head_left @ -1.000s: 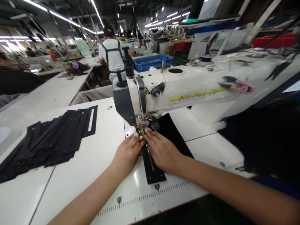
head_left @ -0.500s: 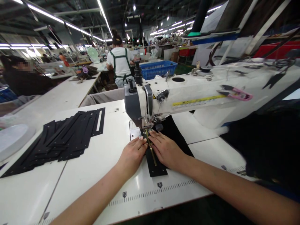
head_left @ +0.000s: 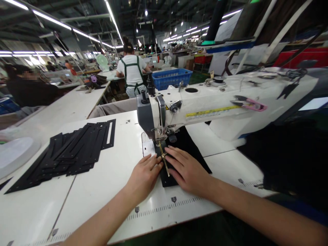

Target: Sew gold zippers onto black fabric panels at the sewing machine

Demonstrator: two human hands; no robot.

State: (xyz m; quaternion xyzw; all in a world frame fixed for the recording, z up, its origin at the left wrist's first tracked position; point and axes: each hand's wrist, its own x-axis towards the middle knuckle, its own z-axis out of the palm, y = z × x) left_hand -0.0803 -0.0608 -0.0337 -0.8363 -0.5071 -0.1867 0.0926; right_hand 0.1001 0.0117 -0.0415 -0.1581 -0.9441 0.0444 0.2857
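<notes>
White bench (head_left: pixel 125 143): carries a sewing machine (head_left: pixel 220 102); slotted black panels (head_left: pixel 79 150) lie heaped at nine o'clock from the presser foot (head_left: pixel 159 139).
Gold-toothed zipper (head_left: pixel 164 157): on the black strip (head_left: pixel 169 182), running from the foot toward six o'clock.
Left hand (head_left: pixel 145 175): fingers nearly together, laid on the strip's edge, seven o'clock.
Right hand (head_left: pixel 192 172): fingers slightly apart, four o'clock.
Needle: too small to make out; best to guide lightly, teeth straight, fingertips clear.

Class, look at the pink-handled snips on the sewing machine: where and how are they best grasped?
Probably grip the snips by the pink handle, coming from the right. They lie sideways on the sewing machine, with the handle end pointing right and the dark, pointed blades facing left.
</notes>
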